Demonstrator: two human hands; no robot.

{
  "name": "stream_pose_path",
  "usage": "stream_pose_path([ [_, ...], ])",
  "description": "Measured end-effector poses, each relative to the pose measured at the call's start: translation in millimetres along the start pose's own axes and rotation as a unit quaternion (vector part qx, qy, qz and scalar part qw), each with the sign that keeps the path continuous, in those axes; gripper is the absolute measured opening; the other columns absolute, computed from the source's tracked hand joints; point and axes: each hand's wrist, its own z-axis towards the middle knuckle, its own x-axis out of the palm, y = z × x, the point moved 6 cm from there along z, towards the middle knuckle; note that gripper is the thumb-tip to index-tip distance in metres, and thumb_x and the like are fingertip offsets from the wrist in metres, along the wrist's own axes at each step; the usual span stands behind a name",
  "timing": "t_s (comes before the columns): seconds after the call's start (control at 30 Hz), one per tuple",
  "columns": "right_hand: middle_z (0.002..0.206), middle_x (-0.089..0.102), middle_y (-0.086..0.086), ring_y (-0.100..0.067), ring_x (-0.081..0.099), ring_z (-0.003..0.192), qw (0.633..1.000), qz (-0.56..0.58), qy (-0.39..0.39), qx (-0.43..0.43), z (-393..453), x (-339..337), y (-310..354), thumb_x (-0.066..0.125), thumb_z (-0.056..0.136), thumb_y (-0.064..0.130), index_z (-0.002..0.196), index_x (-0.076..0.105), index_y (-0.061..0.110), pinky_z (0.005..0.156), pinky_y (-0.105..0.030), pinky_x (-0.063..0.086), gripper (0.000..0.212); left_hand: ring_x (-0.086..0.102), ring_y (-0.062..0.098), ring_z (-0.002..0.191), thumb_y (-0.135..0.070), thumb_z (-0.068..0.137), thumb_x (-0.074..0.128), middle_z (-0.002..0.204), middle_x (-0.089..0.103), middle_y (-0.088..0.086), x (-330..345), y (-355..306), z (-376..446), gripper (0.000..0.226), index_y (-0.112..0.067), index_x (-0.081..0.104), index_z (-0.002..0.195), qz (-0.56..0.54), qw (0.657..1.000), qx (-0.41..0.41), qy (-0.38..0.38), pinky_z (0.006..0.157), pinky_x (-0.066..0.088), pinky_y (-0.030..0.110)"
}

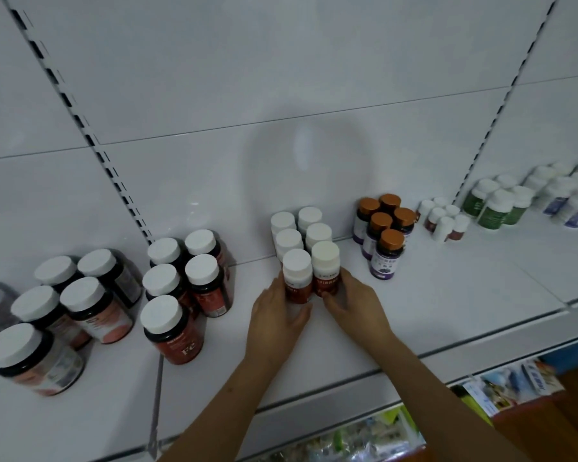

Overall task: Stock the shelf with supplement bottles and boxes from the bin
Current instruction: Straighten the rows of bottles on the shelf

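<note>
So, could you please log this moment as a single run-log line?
left hand: holds front-left red bottle | right hand: holds front-right red bottle | both bottles upright on shelf, heading two columns

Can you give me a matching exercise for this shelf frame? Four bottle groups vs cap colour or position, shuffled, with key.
Things:
1. Purple-label bottles
2. Green-label bottles
3. Fe bottle
4. Front pair of red-label bottles

Descriptions:
A. Held between the left hand and the right hand
B. Copper-orange caps
C. Dark bottle at the front of the group just left of the hands
D. White caps, far right, beyond the slotted upright

Pairs: 1-B, 2-D, 3-C, 4-A
</note>
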Motion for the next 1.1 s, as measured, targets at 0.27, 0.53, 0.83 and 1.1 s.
stream_pose_path([
  [0.27, 0.124, 0.064, 0.009, -0.007, 0.059, 0.107, 0.998, 0.036, 0.035, 0.022, 8, -1, -5, 0.072, 0.086, 0.027, 0.137, 0.049, 0.023, 0.083, -0.014, 0.040, 0.055, 0.056, 0.011, 0.119, -0.055, 0.081, 0.057, 0.131, 0.060, -0.006, 4, 6, 5, 0.071, -0.020, 0.043, 0.141, -0.007, 1.000, 0.014, -0.006, 0.101, 0.046, 0.036],
  [0.53, 0.122, 0.061, 0.015, -0.001, 0.057, 0.108, 0.997, 0.045, 0.061, 0.015, 15, -3, -1, 0.073, 0.085, 0.033, 0.131, 0.052, 0.029, 0.082, 0.000, 0.036, 0.050, 0.031, 0.018, 0.145, -0.060, 0.092, 0.050, 0.157, 0.035, 0.000, 14, 14, 12, 0.078, -0.013, 0.030, 0.152, 0.090, 0.996, -0.008, 0.022, 0.119, 0.023, 0.036],
  [0.83, 0.126, 0.062, 0.007, -0.005, 0.058, 0.108, 0.997, -0.029, 0.028, 0.069, -40, -69, -15, 0.065, 0.093, 0.030, 0.140, 0.051, 0.021, 0.100, -0.027, 0.047, 0.050, 0.053, 0.015, 0.082, -0.026, 0.090, 0.066, 0.086, 0.054, -0.008, -39, -14, -40, 0.011, -0.023, 0.056, 0.087, -0.020, 0.997, -0.001, -0.069, 0.078, 0.049, 0.035],
  [1.1, 0.113, 0.066, 0.000, -0.012, 0.063, 0.095, 0.988, -0.051, -0.071, 0.124, -23, -145, -80, 0.066, 0.093, 0.021, 0.127, 0.060, 0.013, 0.091, -0.027, 0.052, 0.036, 0.052, 0.005, 0.114, -0.030, 0.095, 0.060, 0.123, 0.058, -0.006, 71, -103, -14, 0.038, -0.016, 0.058, 0.130, -0.090, 0.986, 0.110, 0.091, 0.099, 0.033, 0.007],
])
